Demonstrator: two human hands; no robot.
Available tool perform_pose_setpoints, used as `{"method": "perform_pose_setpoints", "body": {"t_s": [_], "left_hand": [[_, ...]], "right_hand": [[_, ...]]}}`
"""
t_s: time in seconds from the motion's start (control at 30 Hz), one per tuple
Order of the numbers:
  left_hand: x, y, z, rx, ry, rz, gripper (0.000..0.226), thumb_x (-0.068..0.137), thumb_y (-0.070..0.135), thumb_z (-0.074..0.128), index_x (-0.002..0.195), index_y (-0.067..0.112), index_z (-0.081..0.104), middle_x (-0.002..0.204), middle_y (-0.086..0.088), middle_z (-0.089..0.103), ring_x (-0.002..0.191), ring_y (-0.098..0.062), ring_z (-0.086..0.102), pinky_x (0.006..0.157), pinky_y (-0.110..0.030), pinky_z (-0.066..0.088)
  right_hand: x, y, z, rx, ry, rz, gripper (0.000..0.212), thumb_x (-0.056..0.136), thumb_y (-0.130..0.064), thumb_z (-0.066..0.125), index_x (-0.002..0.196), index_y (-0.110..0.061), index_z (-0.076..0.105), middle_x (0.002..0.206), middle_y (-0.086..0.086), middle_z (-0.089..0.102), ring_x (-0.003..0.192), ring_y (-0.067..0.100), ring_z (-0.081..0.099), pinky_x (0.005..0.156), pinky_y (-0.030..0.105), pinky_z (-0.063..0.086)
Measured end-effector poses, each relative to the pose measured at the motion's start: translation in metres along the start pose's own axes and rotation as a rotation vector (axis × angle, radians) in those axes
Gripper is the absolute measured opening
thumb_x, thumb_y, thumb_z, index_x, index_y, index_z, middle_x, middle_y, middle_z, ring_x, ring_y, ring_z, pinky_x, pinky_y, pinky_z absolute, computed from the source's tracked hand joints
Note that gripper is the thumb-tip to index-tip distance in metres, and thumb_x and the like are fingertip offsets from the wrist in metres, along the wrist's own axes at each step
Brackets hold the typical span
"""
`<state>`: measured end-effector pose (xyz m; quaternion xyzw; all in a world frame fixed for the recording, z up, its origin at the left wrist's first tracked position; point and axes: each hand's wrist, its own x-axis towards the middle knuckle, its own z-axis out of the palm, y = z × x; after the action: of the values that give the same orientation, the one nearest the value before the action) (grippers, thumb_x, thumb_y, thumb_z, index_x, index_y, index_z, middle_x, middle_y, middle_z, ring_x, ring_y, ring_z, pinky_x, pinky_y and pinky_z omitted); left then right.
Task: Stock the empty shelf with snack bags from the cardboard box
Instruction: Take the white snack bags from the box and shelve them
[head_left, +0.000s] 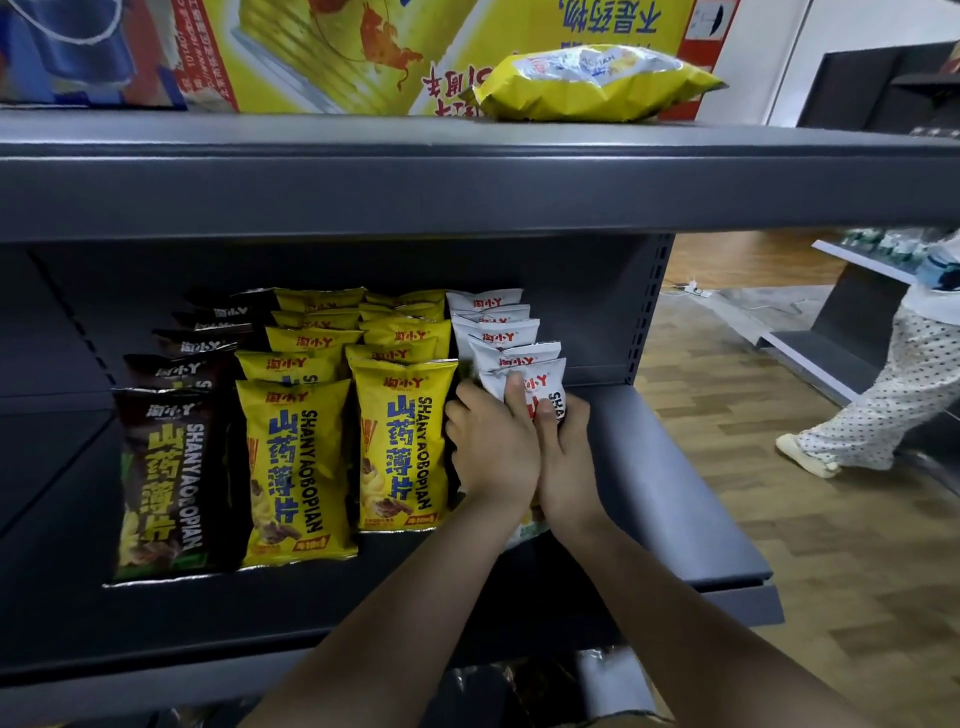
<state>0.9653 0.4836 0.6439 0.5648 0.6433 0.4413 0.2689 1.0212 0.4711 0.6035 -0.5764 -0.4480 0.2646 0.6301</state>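
Both my left hand (491, 441) and right hand (563, 449) are clamped around the front white bag (540, 387), just right of the yellow row (402, 441), so I'd seat it upright, flush with that row's front.

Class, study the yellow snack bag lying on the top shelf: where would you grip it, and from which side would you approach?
Probably the crimped right end of the yellow snack bag. It lies flat on the top shelf, its puffy middle hard to pinch; that flat end sticks out freely. Approach from the front right, since printed cartons stand behind it.
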Motion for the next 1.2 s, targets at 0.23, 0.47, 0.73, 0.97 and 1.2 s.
{"method": "perform_pose_setpoints", "body": {"t_s": [0.23, 0.47, 0.73, 0.97, 1.2], "left_hand": [[0.009, 0.004, -0.001, -0.001, 0.037, -0.049, 0.058, 0.093, 0.053, 0.038, 0.122, 0.002, 0.041, 0.131, -0.018, 0.048, 0.123, -0.035, 0.046, 0.091, -0.042, 0.041], [0.006, -0.011, -0.006, -0.114, -0.006, 0.024, 0.057, 0.092, 0.051, 0.042, 0.126, 0.005, 0.042, 0.132, -0.015, 0.049, 0.126, -0.030, 0.044, 0.099, -0.037, 0.038], [-0.010, -0.012, -0.004, -0.062, -0.027, 0.083, 0.077, 0.088, 0.034, 0.061, 0.144, 0.003, 0.018, 0.142, -0.014, 0.034, 0.133, -0.027, 0.030, 0.108, -0.032, 0.027], [-0.014, -0.008, -0.002, 0.040, -0.101, 0.026, 0.095, 0.081, 0.035, 0.067, 0.147, 0.006, 0.004, 0.144, -0.011, 0.026, 0.136, -0.026, 0.023, 0.109, -0.036, 0.026], [-0.015, -0.014, -0.006, 0.031, -0.119, 0.065, 0.093, 0.082, 0.037, 0.067, 0.146, 0.004, 0.008, 0.143, -0.014, 0.028, 0.136, -0.027, 0.026, 0.110, -0.034, 0.025]], "right_hand": [[-0.013, 0.019, -0.001, -0.104, -0.062, -0.161, 0.061, 0.080, -0.036, 0.071, 0.129, -0.045, 0.037, 0.123, -0.014, 0.055, 0.116, 0.011, 0.053, 0.095, 0.041, 0.048], [-0.012, 0.020, -0.007, -0.028, -0.240, -0.151, 0.086, 0.072, -0.024, 0.081, 0.135, -0.047, 0.027, 0.132, -0.015, 0.049, 0.121, 0.001, 0.050, 0.094, 0.018, 0.045], [-0.007, 0.012, -0.008, -0.170, -0.240, -0.160, 0.070, 0.079, -0.061, 0.058, 0.137, -0.054, 0.021, 0.140, -0.025, 0.040, 0.128, -0.005, 0.041, 0.102, 0.024, 0.040], [-0.008, 0.018, -0.014, -0.313, -0.334, -0.121, 0.106, 0.064, -0.072, 0.065, 0.148, -0.038, 0.011, 0.145, -0.013, 0.033, 0.135, 0.015, 0.034, 0.105, 0.047, 0.038], [-0.005, 0.017, -0.024, -0.516, -0.431, -0.152, 0.128, 0.056, -0.057, 0.077, 0.148, -0.037, -0.009, 0.152, -0.017, 0.018, 0.141, 0.009, 0.023, 0.110, 0.045, 0.034]]}}
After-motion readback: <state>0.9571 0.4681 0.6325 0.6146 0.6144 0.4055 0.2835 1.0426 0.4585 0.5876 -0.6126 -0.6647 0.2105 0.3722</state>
